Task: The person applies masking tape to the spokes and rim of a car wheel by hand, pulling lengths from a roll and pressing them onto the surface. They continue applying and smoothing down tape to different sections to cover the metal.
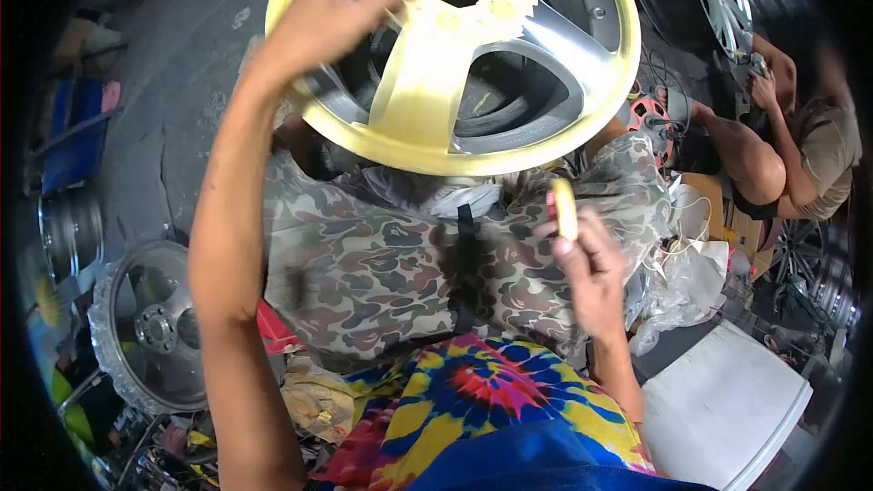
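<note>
A car wheel rim (611,64) lies in front of me above my lap. Yellow masking tape (423,91) covers its hub face and one spoke, and its outer lip is yellow all round. Over the rim's left side, my left hand (341,9) has its fingers bent and drawn together by the edge of the hub tape. It is slightly blurred, and anything between its fingertips is too small to make out. Below the rim on the right, my right hand (591,259) grips a roll of yellow masking tape (565,209) between thumb and fingers, apart from the rim.
At lower left stands another wheel rim (150,327) with plastic round its edge. A co-worker (800,145) sits at the right near more rims (723,0). Clear plastic wrap (677,295) and a white panel (727,400) lie at lower right, a red cable reel (650,118) beyond my knee.
</note>
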The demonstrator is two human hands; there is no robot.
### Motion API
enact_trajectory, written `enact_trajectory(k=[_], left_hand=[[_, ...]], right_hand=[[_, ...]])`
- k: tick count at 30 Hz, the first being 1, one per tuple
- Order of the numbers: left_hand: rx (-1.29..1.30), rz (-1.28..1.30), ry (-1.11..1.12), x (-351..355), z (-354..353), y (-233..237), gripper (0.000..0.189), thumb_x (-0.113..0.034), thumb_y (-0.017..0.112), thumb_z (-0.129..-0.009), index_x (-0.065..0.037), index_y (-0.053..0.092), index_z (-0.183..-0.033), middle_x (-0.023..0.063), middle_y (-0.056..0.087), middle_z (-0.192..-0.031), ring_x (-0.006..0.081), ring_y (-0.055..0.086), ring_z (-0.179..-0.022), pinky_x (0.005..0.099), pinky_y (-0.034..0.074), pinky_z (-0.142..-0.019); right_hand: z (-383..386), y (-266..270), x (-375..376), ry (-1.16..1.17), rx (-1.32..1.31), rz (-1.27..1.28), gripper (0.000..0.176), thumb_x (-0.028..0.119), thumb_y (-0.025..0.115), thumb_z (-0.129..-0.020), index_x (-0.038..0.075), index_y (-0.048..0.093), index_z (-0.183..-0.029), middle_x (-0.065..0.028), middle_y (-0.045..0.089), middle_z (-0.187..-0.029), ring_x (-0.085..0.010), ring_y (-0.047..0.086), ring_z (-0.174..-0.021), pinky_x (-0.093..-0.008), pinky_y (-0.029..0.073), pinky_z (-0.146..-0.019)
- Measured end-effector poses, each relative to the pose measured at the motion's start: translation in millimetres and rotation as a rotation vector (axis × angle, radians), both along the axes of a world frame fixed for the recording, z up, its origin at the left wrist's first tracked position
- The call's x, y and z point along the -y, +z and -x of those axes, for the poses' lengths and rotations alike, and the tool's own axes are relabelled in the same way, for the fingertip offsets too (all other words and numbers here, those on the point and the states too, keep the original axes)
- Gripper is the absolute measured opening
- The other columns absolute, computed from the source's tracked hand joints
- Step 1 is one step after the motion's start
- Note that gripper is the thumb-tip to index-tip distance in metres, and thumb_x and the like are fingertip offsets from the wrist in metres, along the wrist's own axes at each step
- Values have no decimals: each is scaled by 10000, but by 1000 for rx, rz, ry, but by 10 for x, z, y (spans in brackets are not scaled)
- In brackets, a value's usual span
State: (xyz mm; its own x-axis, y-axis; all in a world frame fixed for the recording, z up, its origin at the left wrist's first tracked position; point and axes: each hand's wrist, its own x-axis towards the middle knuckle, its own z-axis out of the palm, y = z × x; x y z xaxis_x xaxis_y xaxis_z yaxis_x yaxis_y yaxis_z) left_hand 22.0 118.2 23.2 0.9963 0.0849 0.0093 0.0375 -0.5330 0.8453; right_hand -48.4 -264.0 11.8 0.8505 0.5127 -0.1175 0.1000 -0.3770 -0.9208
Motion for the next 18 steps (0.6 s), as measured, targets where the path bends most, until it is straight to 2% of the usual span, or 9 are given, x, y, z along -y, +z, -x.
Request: enact_trajectory(k=[1, 3, 5, 8, 11, 16, 18], left_hand=[[-35, 110, -108, 209, 76, -10, 348, -362, 680, -1024, -25, 770, -1032, -10, 716, -891, 71, 618, -822, 252, 513, -779], [-197, 94, -363, 473, 186, 81, 299, -305, 705, -1010, -25, 778, -1084, 24, 760, -938, 98, 667, -858, 272, 536, -800], [-169, 194, -549, 656, 242, 103, 348, -323, 754, -973, -8, 773, -1121, 45, 776, -962, 124, 698, -892, 283, 547, -801], [-238, 220, -661, 792, 341, 148, 403, -340, 805, -928, 4, 768, -1133, 72, 782, -970, 143, 712, -893, 292, 555, -786], [-252, 200, -716, 813, 390, 65, 433, -350, 824, -910, 17, 762, -1131, 89, 781, -964, 153, 714, -886, 300, 560, -780], [-305, 246, -690, 888, 473, 5, 351, -277, 828, -878, 31, 783, -1041, 107, 780, -888, 181, 729, -825, 316, 570, -771], [-289, 148, -631, 913, 494, 7, 319, -242, 812, -870, 43, 786, -1009, 131, 782, -870, 195, 741, -795, 325, 581, -767]], right_hand=[[42, 4, -47, 80, 2, -6, 156, 125, 681, -989, 4, 748, -1060, -65, 630, -899, -170, 564, -818, -316, 460, -752], [78, -46, -132, 154, 31, -28, 151, 90, 703, -967, -10, 739, -1075, -86, 633, -900, -183, 568, -797, -331, 469, -733], [85, -60, -197, 182, 73, -27, 148, 77, 705, -964, -13, 733, -1078, -97, 625, -922, -196, 563, -784, -329, 469, -734], [97, -67, -253, 195, 79, -19, 149, 83, 707, -967, -19, 729, -1074, -100, 606, -915, -200, 554, -776, -331, 464, -727], [103, -69, -298, 164, 61, -2, 146, 116, 686, -989, -14, 741, -1031, -83, 611, -875, -196, 573, -818, -327, 469, -763], [83, -117, -330, 174, 146, 63, 136, 88, 692, -975, -25, 735, -1036, -99, 585, -845, -207, 565, -787, -335, 463, -726], [91, -139, -334, 181, 171, 77, 128, 75, 703, -963, -30, 730, -1030, -104, 574, -832, -214, 561, -774, -342, 460, -712]])
